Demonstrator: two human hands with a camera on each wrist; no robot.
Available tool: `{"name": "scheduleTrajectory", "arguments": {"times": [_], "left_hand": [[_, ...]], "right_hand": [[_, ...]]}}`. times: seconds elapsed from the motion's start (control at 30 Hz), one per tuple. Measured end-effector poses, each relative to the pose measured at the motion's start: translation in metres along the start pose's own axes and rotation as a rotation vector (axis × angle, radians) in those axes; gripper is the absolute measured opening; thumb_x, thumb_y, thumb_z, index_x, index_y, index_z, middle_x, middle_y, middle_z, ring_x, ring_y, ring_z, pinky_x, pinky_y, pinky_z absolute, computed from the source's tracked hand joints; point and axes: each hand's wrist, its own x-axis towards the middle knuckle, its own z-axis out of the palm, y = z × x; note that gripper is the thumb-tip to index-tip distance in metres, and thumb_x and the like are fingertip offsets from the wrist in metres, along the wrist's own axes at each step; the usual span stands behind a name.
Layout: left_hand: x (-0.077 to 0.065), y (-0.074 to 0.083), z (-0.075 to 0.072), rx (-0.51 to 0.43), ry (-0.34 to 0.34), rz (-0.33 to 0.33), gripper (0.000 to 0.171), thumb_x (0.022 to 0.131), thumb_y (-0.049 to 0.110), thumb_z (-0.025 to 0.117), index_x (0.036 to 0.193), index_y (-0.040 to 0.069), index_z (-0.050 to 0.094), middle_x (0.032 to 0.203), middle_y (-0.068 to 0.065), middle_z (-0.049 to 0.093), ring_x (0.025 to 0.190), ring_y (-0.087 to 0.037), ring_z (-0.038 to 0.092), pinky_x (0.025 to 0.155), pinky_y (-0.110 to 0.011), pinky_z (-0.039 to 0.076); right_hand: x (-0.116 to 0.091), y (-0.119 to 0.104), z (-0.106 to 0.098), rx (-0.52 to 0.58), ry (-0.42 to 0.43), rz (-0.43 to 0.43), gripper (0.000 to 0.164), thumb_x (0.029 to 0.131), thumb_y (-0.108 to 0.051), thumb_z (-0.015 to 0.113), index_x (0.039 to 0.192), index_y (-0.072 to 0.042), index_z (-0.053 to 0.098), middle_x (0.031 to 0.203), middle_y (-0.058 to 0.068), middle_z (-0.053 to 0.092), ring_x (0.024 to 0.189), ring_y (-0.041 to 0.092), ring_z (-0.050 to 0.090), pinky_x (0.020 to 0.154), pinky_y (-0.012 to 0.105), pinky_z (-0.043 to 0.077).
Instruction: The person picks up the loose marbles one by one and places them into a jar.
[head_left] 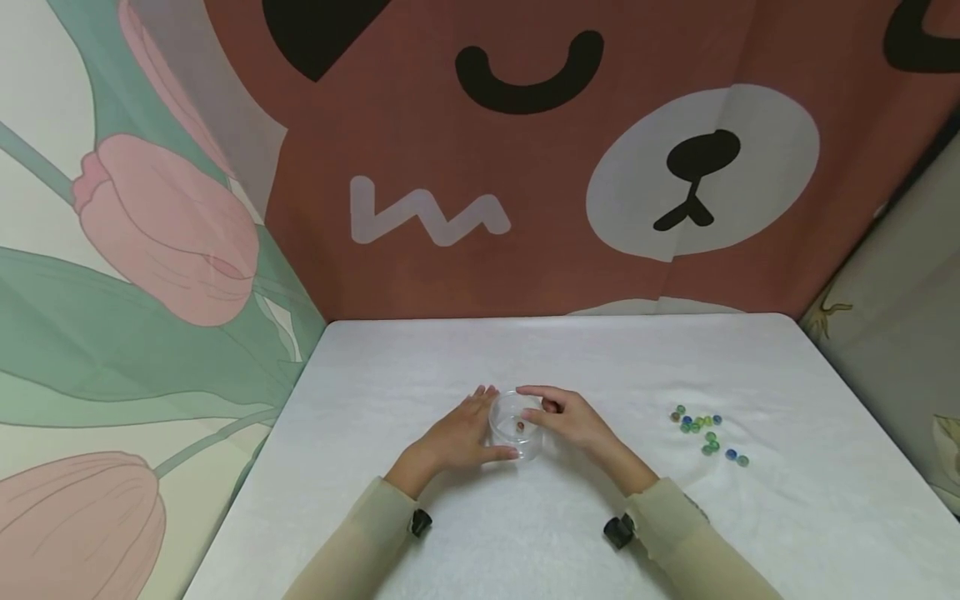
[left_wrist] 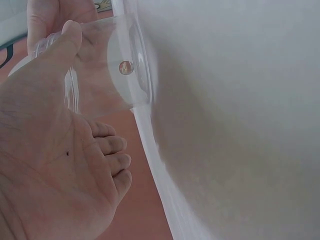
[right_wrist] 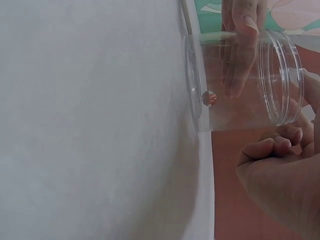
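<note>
Jar: a transparent, wide-mouthed plastic jar (right_wrist: 240, 112) with a threaded neck stands upright between the two hands, its mouth facing up.
Marble in the jar: one orange-brown glass marble (head_left: 521, 427) lies at the bottom, just right of the left hand and below the right thumb.
Left hand: the left hand (head_left: 463, 435) rests against the jar's left side, its thumb stretched along the near wall and its fingers extended toward the far side, relaxed rather than clenched.
Right hand: the right hand (head_left: 573, 417) is at the jar's mouth, forefinger reaching over to the far part of the rim and thumb above the mouth; the remaining fingers are curled in, and I cannot tell whether they enclose anything.
Loose marbles: a scattered group of green, blue, yellow and brown glass marbles (head_left: 696, 422) lies to the right of the right hand, well apart from it.
Sleeves: pale long sleeves (head_left: 360, 533) cover both forearms, with a small black device (head_left: 618, 531) at each wrist.
Cloth: a white tablecloth (head_left: 420, 358) lies under both hands.
Backdrop: beyond the hands hangs a brown cartoon-animal print (head_left: 547, 275); tulip-patterned fabric (head_left: 168, 229) is to their left.
</note>
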Motion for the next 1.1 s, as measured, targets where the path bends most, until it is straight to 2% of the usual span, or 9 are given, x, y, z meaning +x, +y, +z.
{"name": "scheduleTrajectory", "arguments": {"times": [0.37, 0.83, 1.1], "left_hand": [[0.002, -0.001, 0.001, 0.0, -0.012, -0.018, 0.107, 0.087, 0.074, 0.059, 0.162, 0.007, 0.022, 0.168, -0.013, 0.019, 0.157, -0.026, 0.01, 0.128, -0.039, 0.013], [0.003, 0.0, -0.001, -0.024, -0.022, -0.045, 0.108, 0.086, 0.075, 0.06, 0.162, 0.009, 0.021, 0.169, -0.01, 0.018, 0.157, -0.025, 0.009, 0.128, -0.042, 0.015], [0.003, 0.001, -0.001, -0.003, -0.019, -0.036, 0.11, 0.086, 0.075, 0.06, 0.162, 0.007, 0.02, 0.169, -0.01, 0.018, 0.157, -0.024, 0.009, 0.128, -0.04, 0.015]], "right_hand": [[-0.005, 0.003, -0.01, -0.013, 0.018, 0.029, 0.044, 0.092, -0.032, 0.076, 0.133, -0.017, 0.068, 0.077, -0.001, 0.044, 0.073, 0.016, 0.041, 0.058, 0.023, 0.034], [-0.018, 0.01, -0.04, -0.033, 0.053, 0.013, 0.045, 0.093, -0.03, 0.075, 0.133, -0.012, 0.067, 0.077, 0.001, 0.042, 0.072, 0.015, 0.042, 0.059, 0.022, 0.036], [-0.029, 0.016, -0.06, -0.056, 0.077, 0.054, 0.045, 0.093, -0.026, 0.075, 0.134, -0.011, 0.066, 0.078, 0.001, 0.043, 0.072, 0.015, 0.042, 0.058, 0.022, 0.036]]}}
